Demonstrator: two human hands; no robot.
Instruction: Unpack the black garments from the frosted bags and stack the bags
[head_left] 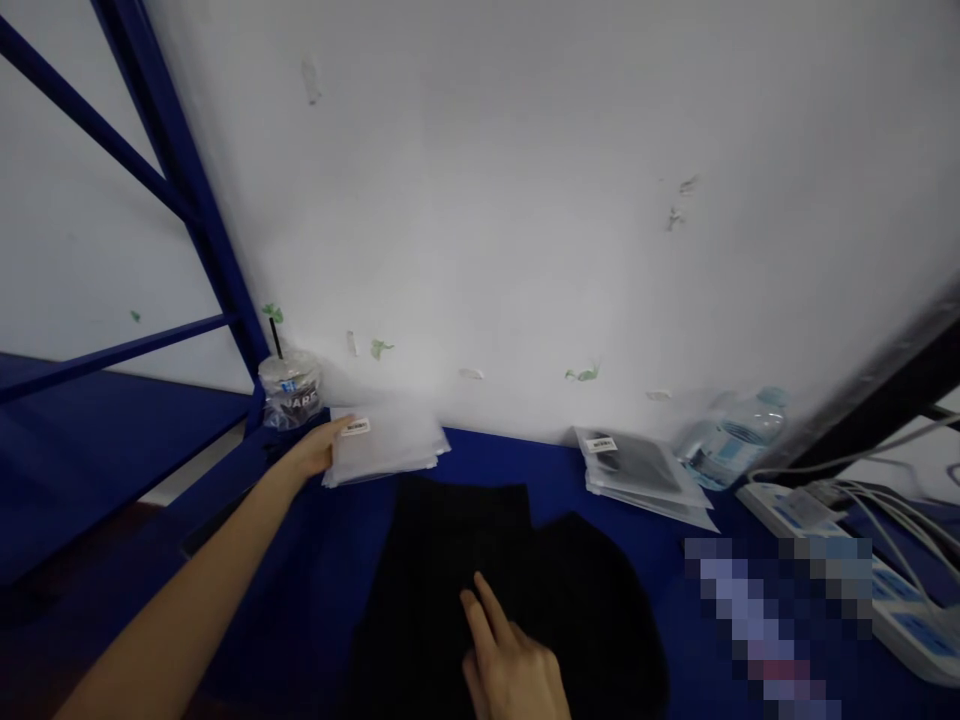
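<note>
My left hand (pixel 321 446) is at the left end of a stack of frosted plastic bags (pixel 390 440) with a white barcode label, its fingers closed on the edge. Black folded fabric (pixel 450 560) lies on the blue tabletop (pixel 487 455) in front of me. Over the fabric, my right hand (pixel 514 660) rests with two fingers stretched out and nothing in it. Further right, more frosted bags (pixel 645 470) with a label and something dark inside lie by the wall.
A plastic-wrapped cup (pixel 291 390) with a black straw stands at the back left, beside a blue metal frame (pixel 214 250). At the right are a clear bottle (pixel 739 440) and a white power strip (pixel 919 640) with cables. A blurred patch covers something nearby.
</note>
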